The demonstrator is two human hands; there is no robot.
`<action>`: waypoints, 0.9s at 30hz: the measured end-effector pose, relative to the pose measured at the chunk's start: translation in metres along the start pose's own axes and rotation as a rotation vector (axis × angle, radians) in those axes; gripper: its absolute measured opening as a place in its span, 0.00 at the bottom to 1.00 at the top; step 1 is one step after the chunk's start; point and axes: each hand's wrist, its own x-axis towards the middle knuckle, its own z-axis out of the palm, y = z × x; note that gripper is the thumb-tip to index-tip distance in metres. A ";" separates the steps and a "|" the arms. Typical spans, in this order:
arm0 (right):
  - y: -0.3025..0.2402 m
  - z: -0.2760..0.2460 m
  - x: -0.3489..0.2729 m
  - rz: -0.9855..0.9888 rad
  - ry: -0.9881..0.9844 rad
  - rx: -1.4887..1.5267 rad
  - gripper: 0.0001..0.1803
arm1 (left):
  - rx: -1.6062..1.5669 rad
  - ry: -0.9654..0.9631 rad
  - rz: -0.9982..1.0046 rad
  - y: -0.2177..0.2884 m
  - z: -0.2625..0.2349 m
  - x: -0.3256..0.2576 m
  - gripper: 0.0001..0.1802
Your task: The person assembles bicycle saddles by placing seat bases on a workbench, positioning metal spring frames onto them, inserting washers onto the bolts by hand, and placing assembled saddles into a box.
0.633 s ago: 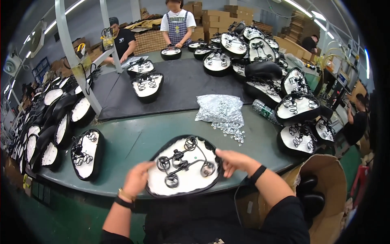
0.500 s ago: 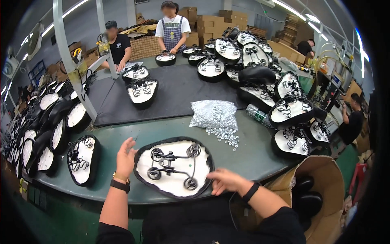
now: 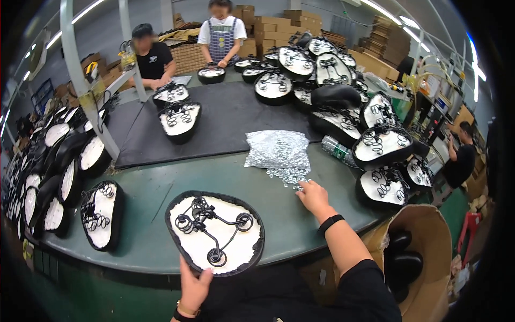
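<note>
A wide bicycle saddle [image 3: 225,244] lies upside down at the table's front edge, its white underside up, with a black spring frame [image 3: 206,214] resting on it. My left hand [image 3: 194,283] grips its near rim, thumb on the edge and fingers beneath. Farther right, my right hand [image 3: 314,197] has its fingertips pressed together at the loose metal nuts [image 3: 289,176]; whatever is between them is too small to make out. These nuts spill from a clear plastic bag [image 3: 276,148] just behind.
Another upturned saddle [image 3: 102,214] lies to the left. Saddles are piled at right [image 3: 383,145] and far left [image 3: 70,150]. A plastic bottle [image 3: 339,150] lies beside the bag. An open cardboard box [image 3: 429,252] stands at lower right. Two people [image 3: 222,40] work across the table.
The saddle has turned and shifted nearer and left. My left hand has gone from beside it to its near rim. My right hand has left the saddle and reached forward to the nuts.
</note>
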 end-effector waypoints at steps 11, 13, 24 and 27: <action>-0.011 -0.020 -0.032 0.060 -0.132 0.217 0.06 | 0.033 -0.212 0.010 -0.013 -0.017 0.075 0.49; -0.017 -0.027 -0.072 0.140 -0.250 0.770 0.08 | 0.018 -0.254 -0.040 -0.001 -0.014 0.082 0.48; -0.054 -0.032 -0.175 -0.143 0.132 0.360 0.07 | 0.753 0.134 0.483 0.030 -0.004 0.037 0.34; -0.049 -0.027 -0.175 -0.179 0.140 0.352 0.08 | 0.818 -0.083 0.681 0.045 0.027 0.005 0.21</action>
